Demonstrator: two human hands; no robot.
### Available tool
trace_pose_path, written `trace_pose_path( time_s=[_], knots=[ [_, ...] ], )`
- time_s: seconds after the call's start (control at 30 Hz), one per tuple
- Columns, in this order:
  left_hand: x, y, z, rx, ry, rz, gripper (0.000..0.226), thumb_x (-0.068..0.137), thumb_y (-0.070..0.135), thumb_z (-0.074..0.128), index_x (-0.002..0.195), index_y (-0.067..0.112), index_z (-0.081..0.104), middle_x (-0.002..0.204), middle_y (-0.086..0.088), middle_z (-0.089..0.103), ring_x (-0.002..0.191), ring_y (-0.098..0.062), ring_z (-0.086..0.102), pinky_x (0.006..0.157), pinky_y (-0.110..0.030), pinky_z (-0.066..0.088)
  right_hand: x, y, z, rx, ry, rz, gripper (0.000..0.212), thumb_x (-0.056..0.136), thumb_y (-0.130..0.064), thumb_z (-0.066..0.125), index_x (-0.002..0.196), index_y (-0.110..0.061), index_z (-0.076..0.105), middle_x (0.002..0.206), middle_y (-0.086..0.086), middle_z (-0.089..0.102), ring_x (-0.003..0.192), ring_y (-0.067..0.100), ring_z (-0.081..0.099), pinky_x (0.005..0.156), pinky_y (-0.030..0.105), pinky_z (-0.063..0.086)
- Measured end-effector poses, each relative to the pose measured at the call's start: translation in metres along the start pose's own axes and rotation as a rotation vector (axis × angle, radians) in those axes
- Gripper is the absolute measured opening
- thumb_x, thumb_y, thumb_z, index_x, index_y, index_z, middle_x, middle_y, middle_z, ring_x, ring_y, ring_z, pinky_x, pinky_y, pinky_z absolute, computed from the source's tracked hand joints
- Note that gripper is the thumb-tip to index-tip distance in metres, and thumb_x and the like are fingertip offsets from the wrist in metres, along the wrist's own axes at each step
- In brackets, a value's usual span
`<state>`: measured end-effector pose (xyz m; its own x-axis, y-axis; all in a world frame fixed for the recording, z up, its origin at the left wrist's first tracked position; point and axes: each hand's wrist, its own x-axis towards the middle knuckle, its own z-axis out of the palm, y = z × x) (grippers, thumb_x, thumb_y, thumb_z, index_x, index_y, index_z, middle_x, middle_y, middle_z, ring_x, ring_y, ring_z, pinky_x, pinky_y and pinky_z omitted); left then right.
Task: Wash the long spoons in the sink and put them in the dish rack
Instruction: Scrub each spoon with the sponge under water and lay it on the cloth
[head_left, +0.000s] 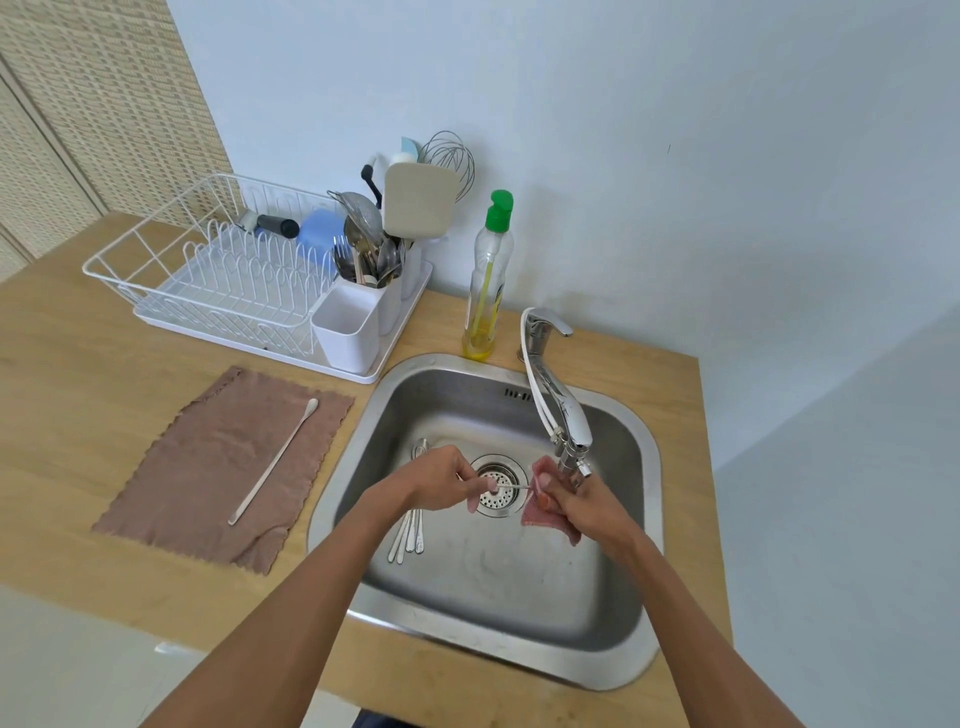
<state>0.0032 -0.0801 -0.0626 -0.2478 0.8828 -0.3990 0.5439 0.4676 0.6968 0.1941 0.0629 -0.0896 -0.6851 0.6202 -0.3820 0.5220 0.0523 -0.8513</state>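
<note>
Cloth (223, 467), brown and frayed, lies flat on the wooden counter (78, 389) at the left of the frame, with one long spoon (275, 460) resting diagonally on it. Above it, in the upper left, stands the white dish rack (234, 275), its cutlery holder (382, 283) crowded with utensils. A soap bottle (488, 280) with a green cap stands just behind the sink (493, 587), at centre. On the sink floor, left of the drain strainer (498, 499), a few more spoons (410, 535) lie side by side, partly hidden under the left hand (441, 480). That hand pinches the thin handle of a held spoon (511, 487) between thumb and fingertips, above the drain. The right hand (587, 506) curls its fingers around a pink rag (540, 512) that wraps the spoon's other end, just below the spout of the tap (561, 410).
</note>
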Motion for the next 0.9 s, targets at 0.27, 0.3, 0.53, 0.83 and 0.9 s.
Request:
trace_pose_path(
  time_s=[0.27, 0.3, 0.53, 0.83, 0.9],
  knots=[
    [0.006, -0.006, 0.002, -0.018, 0.073, -0.006, 0.041, 0.095, 0.045, 0.06, 0.066, 0.021, 0.075, 0.058, 0.013, 0.062, 0.042, 0.003, 0.047, 0.052, -0.019, 0.033, -0.007, -0.008, 0.012, 0.251, 0.051, 0.07, 0.02, 0.099, -0.006, 0.056, 0.093, -0.02, 0.069, 0.079, 0.001, 0.072, 0.065, 0.018, 0.061, 0.045, 0.029, 0.048],
    [0.006, -0.006, 0.003, -0.02, 0.07, -0.005, 0.041, 0.095, 0.046, 0.06, 0.066, 0.022, 0.075, 0.059, 0.011, 0.064, 0.041, 0.002, 0.046, 0.052, -0.021, 0.033, -0.007, -0.009, 0.01, 0.22, 0.056, 0.076, 0.019, 0.098, -0.008, 0.058, 0.092, -0.021, 0.07, 0.078, 0.001, 0.072, 0.067, 0.018, 0.061, 0.048, 0.029, 0.049],
    [0.004, 0.007, 0.007, 0.016, 0.057, -0.021, 0.042, 0.096, 0.045, 0.059, 0.079, 0.013, 0.08, 0.058, 0.017, 0.061, 0.035, -0.001, 0.041, 0.042, -0.016, 0.026, -0.009, -0.009, 0.005, 0.04, 0.126, 0.051, 0.019, 0.104, -0.028, 0.049, 0.095, -0.029, 0.066, 0.067, -0.009, 0.063, 0.039, -0.004, 0.049, 0.037, 0.017, 0.038],
    [0.009, 0.003, 0.006, 0.012, 0.018, -0.049, 0.039, 0.092, 0.049, 0.063, 0.075, 0.019, 0.08, 0.059, 0.009, 0.062, 0.037, 0.001, 0.043, 0.051, -0.023, 0.032, -0.005, -0.006, -0.012, -0.048, -0.078, 0.027, 0.009, 0.095, -0.026, 0.066, 0.087, -0.023, 0.068, 0.066, 0.0, 0.064, 0.052, 0.012, 0.056, 0.044, 0.027, 0.044],
    [0.009, 0.002, 0.009, 0.002, 0.033, -0.041, 0.04, 0.092, 0.051, 0.063, 0.07, 0.021, 0.078, 0.074, 0.013, 0.064, 0.043, -0.001, 0.049, 0.054, -0.023, 0.037, -0.002, -0.002, -0.006, -0.078, 0.004, 0.068, 0.014, 0.096, -0.036, 0.063, 0.09, -0.024, 0.067, 0.066, 0.001, 0.063, 0.049, 0.011, 0.052, 0.037, 0.026, 0.041]
  ],
)
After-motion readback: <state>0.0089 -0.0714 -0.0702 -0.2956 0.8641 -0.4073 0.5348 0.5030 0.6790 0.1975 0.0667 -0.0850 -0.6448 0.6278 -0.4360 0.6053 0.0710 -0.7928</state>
